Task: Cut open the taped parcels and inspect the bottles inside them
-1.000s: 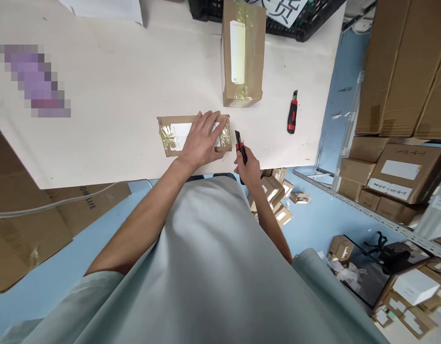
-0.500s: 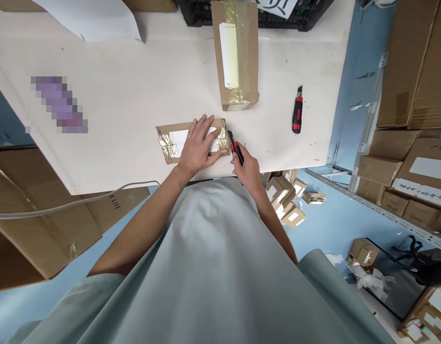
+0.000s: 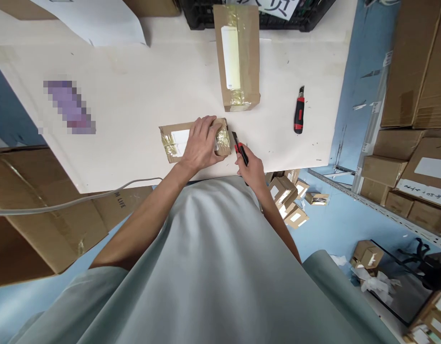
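Note:
A small flat cardboard parcel [image 3: 172, 139] with a white label and shiny tape lies near the table's front edge. My left hand [image 3: 201, 145] presses down on its top, fingers curled over the right half. Just right of the parcel, my right hand [image 3: 252, 168] is closed around a red and black box cutter [image 3: 239, 147]; its tip points up toward the parcel's right end, a short gap away.
A taller taped parcel [image 3: 237, 55] lies further back on the white table [image 3: 134, 100]. A second box cutter [image 3: 299, 116] rests to the right. A black crate [image 3: 299, 16] sits at the far edge. Stacked cartons [image 3: 414, 67] and small boxes [image 3: 288, 200] on the floor fill the right side.
The cutter's tip touched the parcel's right end half a second ago and has since pulled slightly away to the right. My left hand's fingers have curled tighter over the parcel.

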{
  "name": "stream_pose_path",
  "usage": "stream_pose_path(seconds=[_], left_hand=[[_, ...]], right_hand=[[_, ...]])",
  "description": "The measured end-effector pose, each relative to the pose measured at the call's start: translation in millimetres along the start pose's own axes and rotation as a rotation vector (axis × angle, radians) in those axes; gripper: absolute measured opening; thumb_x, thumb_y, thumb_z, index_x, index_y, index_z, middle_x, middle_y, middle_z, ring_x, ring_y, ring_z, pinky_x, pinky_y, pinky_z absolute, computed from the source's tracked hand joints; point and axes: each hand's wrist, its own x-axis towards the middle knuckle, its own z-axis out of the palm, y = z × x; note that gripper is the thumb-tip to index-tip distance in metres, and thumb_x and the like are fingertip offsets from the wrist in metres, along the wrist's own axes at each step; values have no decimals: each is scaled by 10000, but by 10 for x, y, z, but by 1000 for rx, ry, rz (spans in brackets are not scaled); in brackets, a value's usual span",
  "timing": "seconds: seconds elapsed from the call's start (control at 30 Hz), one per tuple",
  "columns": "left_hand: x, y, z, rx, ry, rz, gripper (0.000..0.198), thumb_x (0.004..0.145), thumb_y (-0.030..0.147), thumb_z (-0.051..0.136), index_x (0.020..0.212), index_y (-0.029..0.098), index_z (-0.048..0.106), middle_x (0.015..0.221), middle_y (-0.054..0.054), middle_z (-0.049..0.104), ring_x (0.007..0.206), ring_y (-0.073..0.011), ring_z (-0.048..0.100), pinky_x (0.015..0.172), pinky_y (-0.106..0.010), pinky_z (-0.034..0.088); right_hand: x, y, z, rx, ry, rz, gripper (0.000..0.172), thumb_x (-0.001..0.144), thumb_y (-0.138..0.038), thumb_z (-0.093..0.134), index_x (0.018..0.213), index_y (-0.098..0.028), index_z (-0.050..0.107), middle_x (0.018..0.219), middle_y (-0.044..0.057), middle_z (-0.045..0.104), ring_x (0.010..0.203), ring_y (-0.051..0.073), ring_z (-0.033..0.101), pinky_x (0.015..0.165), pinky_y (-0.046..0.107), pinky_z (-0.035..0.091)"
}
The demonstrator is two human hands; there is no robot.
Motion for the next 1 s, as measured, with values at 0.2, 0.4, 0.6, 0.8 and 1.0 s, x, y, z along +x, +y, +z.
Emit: stream_pose_path(seconds=[0.2, 0.4, 0.6, 0.8, 1.0], left_hand=[[-355, 10, -381, -5, 114, -29, 1245, 862, 783, 829, 1834, 237, 274, 1786, -273, 442, 1687, -553, 383, 1392, -769, 275], [-966, -160, -745, 3, 220, -151, 1326, 854, 866, 825, 1865, 343, 145, 1819, -242, 403, 1679, -543, 387, 1366, -764, 331], [-1285, -356, -682, -121, 340, -276, 1450, 807, 810, 918, 1872, 356, 45, 1823, -236, 358, 1709, -499, 356, 1368, -697, 388], [-1546, -628, -705, -278, 341, -291, 1467, 736, 859, 942, 1862, 292, 192, 1801, -248, 399, 1699, -492, 388, 1349, -664, 452], [-1650, -1031, -1133, -446, 300, -310, 636, 1112, 768, 523, 1539, 344, 729, 1512, -118, 742, 1409, -371, 700, 1124, -591, 667]], right_hand=[[-162, -214, -119, 35, 43, -26, 581, 1127, -621, 536, 1588, -296, 675, 971, -12, 813, 594, 164, 725, 768, 351, 702], [-236, -622, 80, 8, 5, -141, 620, 1132, -626, 526, 1667, -328, 625, 997, 0, 807, 700, 173, 736, 745, 341, 702], [-180, -899, 456, -179, -57, -289, 639, 1170, -674, 470, 1692, -328, 599, 1052, 38, 808, 886, 232, 786, 892, 420, 707], [-186, -998, 834, -389, -131, -334, 570, 1174, -605, 482, 1634, -312, 648, 1058, 51, 835, 990, 284, 811, 961, 440, 672], [-352, -1050, 1110, -500, -123, -336, 585, 1169, -566, 477, 1651, -271, 627, 1173, 108, 861, 1075, 341, 814, 985, 460, 650]])
